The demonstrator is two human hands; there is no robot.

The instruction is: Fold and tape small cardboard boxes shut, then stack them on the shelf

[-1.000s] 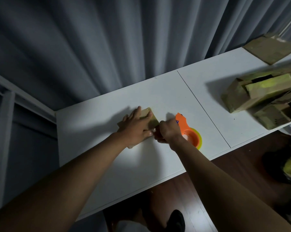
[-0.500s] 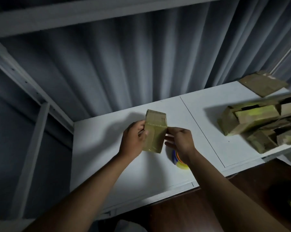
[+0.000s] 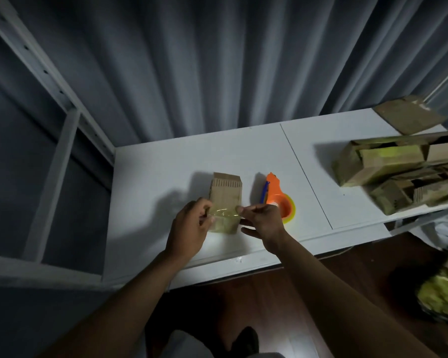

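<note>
**Two Hands Stretching Tape Across a Small Box**

Both hands are holding a strip of clear tape (image 3: 224,213) taut over the near part of a small cardboard box (image 3: 225,200). The box is lying flat on the white tabletop (image 3: 153,182), left of the panel seam, with its corrugated end pointing far.

The left hand (image 3: 189,228) is pinching the left end of the strip, its fingers (image 3: 207,214) curled and clamped on the tape at the box's left edge. The right hand (image 3: 263,223) is pinching the right end between thumb and forefinger at the box's right edge; its remaining fingers are spreading loosely apart, pointing left.

An orange tape dispenser (image 3: 275,196) with a yellow-rimmed roll is lying on the tabletop just right of the box, partly behind the right hand.

At the far right, a pile of cardboard boxes (image 3: 398,171) is resting on the right panel, with a flat cardboard piece (image 3: 408,115) beyond it. A grey curtain (image 3: 217,60) is hanging behind the tabletop, and a white metal frame (image 3: 57,140) is standing at the left.
</note>
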